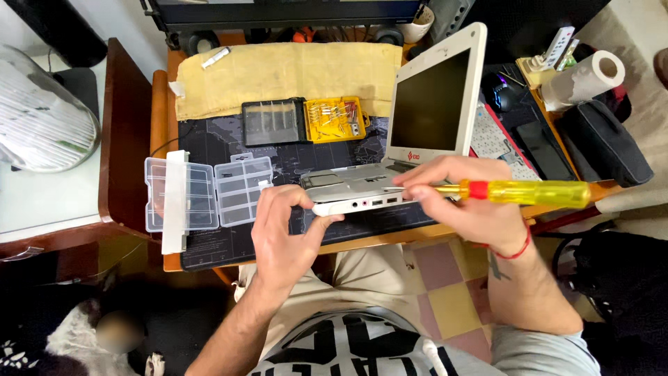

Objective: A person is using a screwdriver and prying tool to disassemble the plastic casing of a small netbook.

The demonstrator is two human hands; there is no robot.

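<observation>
Yellow bit case (336,119) holds bits; clear organizer (209,193) lies open.

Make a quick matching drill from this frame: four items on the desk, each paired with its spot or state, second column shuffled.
Column one:
1. screwdriver
2. white laptop
3. clear organizer box
4. bit set case

Column two:
A. open and flat on the dark mat, left of the left hand
B. held in the right hand, tip at the laptop's edge
C. lid up, base steadied by the left hand
D. open beside the tan cloth, yellow tray showing

Pairs: 1-B, 2-C, 3-A, 4-D
</observation>
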